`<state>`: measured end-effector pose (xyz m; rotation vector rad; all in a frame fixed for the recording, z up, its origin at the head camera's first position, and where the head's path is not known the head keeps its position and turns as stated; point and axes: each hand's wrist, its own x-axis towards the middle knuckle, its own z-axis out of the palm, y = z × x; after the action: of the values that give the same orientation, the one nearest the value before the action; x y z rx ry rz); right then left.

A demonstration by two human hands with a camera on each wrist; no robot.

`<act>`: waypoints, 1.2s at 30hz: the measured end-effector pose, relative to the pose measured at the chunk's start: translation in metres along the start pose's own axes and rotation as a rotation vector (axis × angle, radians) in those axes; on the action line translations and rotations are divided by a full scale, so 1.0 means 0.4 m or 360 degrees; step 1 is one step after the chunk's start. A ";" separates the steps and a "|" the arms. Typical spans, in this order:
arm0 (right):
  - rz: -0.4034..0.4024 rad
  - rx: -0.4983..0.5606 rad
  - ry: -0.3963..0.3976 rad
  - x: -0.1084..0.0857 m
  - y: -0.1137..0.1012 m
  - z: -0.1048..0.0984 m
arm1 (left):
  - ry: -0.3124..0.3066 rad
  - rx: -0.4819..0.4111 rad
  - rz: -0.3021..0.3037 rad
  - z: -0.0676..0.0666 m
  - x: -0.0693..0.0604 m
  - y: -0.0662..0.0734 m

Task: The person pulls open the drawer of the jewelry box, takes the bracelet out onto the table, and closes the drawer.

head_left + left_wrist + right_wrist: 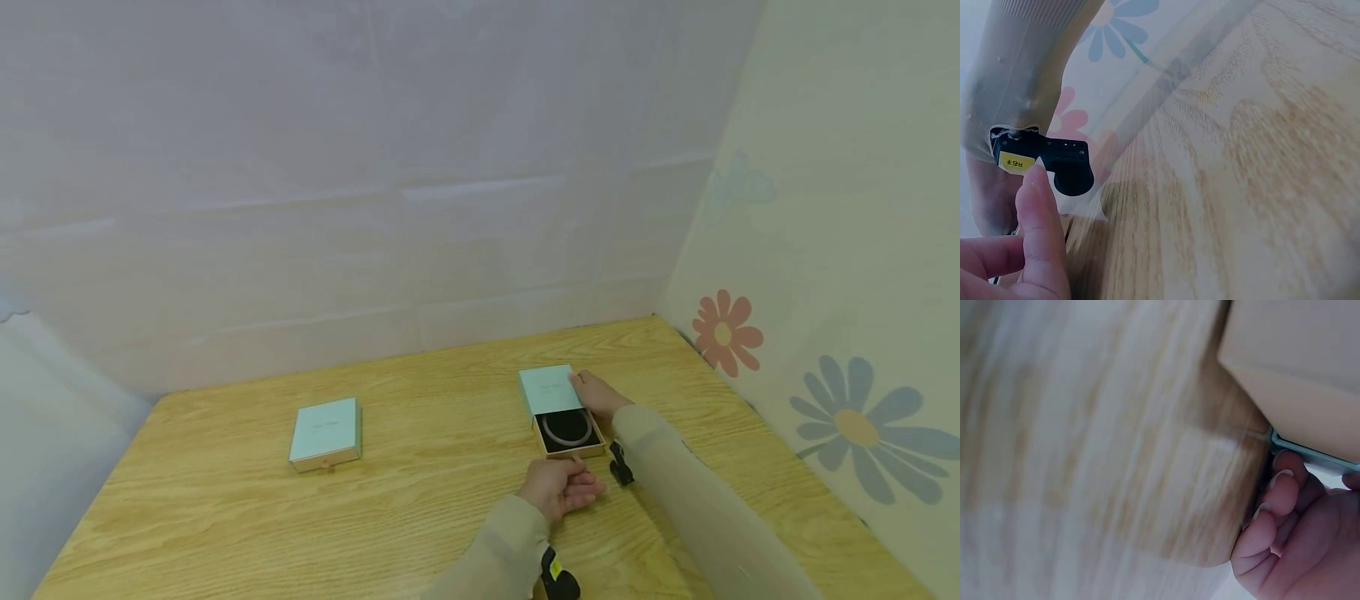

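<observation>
A light-blue box sleeve (pixel 550 388) lies at the right of the table, its drawer (pixel 576 454) pulled partway out toward the near side. Inside the drawer, a ring-shaped bangle (pixel 547 433) rests on black lining. My right hand (pixel 597 395) grips the sleeve's right side; in the right wrist view the fingers of that hand (pixel 1310 537) curl beside the teal sleeve edge (pixel 1319 457) and pale drawer (pixel 1297 381). At the drawer's front, my left hand (pixel 558 490) pinches the small pull tab (pixel 577 458). The left wrist view shows that hand (pixel 1038 256) with the tab hidden.
A second light-blue box (pixel 326 428), closed, sits on the left part of the wooden table (pixel 225 500). Behind the table hangs a pale cloth (pixel 337 208), and a wall with printed flowers (pixel 855 250) stands at the right. Wrist cameras are strapped at both sleeves.
</observation>
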<state>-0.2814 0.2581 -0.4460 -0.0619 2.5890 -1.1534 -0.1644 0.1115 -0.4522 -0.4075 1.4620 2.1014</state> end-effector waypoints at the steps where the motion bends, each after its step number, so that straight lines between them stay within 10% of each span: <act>1: 0.0004 -0.0001 -0.0001 0.002 0.002 0.000 | -0.0004 0.0001 -0.0002 0.000 0.000 0.000; 36: -0.0006 0.0028 -0.0003 0.008 0.009 0.001 | -0.0048 0.0020 -0.0009 0.001 -0.019 -0.005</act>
<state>-0.2839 0.2597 -0.4499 -0.0643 2.5779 -1.1764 -0.1568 0.1103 -0.4496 -0.3730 1.4543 2.0843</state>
